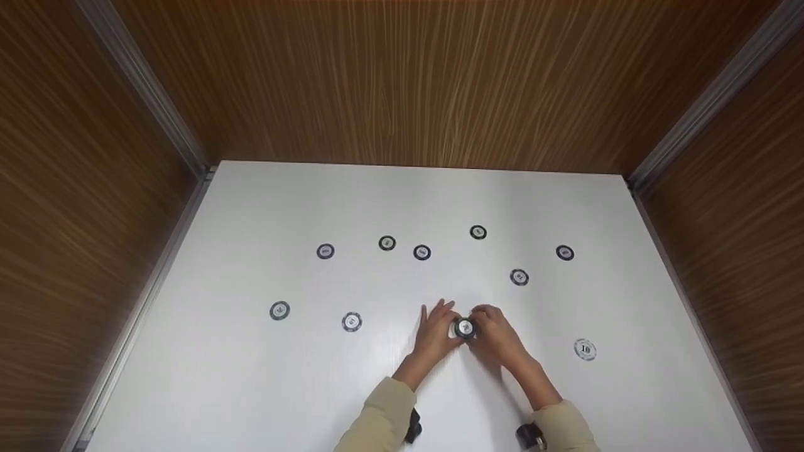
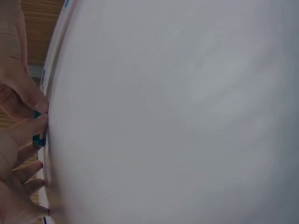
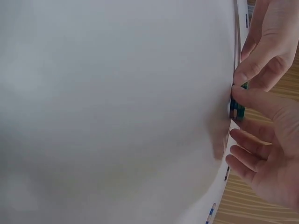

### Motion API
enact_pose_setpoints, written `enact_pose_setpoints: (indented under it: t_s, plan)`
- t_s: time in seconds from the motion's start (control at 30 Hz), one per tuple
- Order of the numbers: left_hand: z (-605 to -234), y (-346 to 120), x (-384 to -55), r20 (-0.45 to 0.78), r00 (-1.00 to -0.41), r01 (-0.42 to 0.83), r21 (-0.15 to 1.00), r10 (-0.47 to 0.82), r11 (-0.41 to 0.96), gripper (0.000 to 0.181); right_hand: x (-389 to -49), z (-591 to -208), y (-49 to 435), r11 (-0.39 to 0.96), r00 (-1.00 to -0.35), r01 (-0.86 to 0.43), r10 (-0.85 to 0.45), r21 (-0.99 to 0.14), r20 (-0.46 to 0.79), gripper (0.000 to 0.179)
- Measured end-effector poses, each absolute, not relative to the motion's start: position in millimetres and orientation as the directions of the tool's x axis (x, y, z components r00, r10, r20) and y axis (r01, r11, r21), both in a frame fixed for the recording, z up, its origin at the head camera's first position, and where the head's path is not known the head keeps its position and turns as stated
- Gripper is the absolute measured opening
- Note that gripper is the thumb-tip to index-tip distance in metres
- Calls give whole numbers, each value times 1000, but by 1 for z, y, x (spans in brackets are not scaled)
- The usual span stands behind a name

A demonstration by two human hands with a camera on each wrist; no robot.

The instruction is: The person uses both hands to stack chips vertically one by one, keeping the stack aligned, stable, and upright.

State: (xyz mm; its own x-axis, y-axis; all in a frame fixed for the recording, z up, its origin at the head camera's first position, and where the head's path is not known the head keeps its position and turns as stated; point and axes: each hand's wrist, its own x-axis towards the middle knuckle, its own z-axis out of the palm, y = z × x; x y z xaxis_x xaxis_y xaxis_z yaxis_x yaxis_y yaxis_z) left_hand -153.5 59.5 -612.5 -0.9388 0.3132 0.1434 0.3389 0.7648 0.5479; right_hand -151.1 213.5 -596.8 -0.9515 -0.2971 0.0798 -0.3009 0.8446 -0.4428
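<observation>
A small stack of green-edged poker chips rests on the white table between my two hands, its top chip face up with a pale centre. My left hand pinches it from the left between thumb and forefinger, the other fingers spread forward. From the right my right hand grips the same stack. In the right wrist view the chips show edge-on, layered one over another, with both thumbs at the near side. The left wrist view shows a green edge partly covered by fingers.
Several single poker chips lie flat and scattered: a white one at right, a green one at left, dark ones farther back. Wood-grain panels wall in the white tabletop at the back and both sides.
</observation>
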Motion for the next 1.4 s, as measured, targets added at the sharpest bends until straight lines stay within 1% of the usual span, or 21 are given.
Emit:
enact_pose_setpoints:
  t_s: [0.2, 0.37, 0.6, 0.73, 0.93, 1.1, 1.27, 1.4]
  plan:
    - [-611, 62, -155, 92, -948, 306, 533, 305, 789, 38, -151, -596, 216, 819, -951, -285, -306, -497, 42, 38]
    - [-610, 60, -155, 99, -949, 305, 529, 299, 792, 36, -153, -596, 215, 806, -942, -316, -330, -501, 62, 40]
    - [-611, 53, -158, 137, -951, 308, 499, 277, 810, 35, -159, -597, 209, 784, -923, -370, -371, -498, 102, 41]
    - [-612, 48, -162, 130, -958, 284, 518, 254, 807, 34, -166, -597, 202, 777, -916, -386, -385, -497, 109, 39]
    - [-612, 36, -168, 171, -958, 286, 535, 230, 795, 33, -178, -596, 190, 776, -906, -408, -407, -481, 111, 38]
    - [-610, 26, -174, 158, -963, 269, 533, 218, 802, 35, -186, -597, 181, 774, -893, -438, -435, -457, 118, 39]
    - [-609, 18, -178, 136, -967, 256, 549, 217, 796, 36, -192, -599, 173, 758, -869, -492, -462, -428, 180, 37]
    - [-611, 12, -180, 149, -967, 257, 565, 209, 784, 36, -194, -600, 168, 738, -861, -505, -468, -448, 199, 37]
